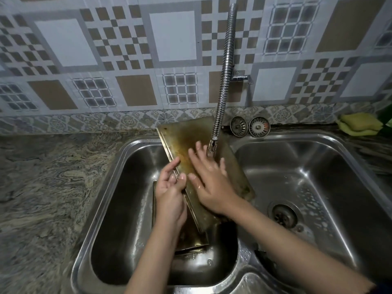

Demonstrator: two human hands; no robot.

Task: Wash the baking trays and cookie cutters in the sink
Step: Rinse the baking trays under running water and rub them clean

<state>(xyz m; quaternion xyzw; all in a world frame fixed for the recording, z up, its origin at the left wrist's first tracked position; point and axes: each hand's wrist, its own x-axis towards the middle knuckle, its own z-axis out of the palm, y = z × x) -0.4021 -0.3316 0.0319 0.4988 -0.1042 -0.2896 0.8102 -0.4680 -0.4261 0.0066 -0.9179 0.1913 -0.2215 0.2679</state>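
- Left hand is curled around the long left edge of a stained baking tray, thumb on top, holding it tilted up.
- Right hand lies flat on the tray's face, fingers spread and straight, wet, not gripping anything.
- Tray leans across the left basin of the double sink, top end up near the back wall, right under the flexible tap hose.
- Second tray sits lower in the same basin.
- Two strainer plugs sit behind the sink; a yellow sponge is on the tabletop at far right.
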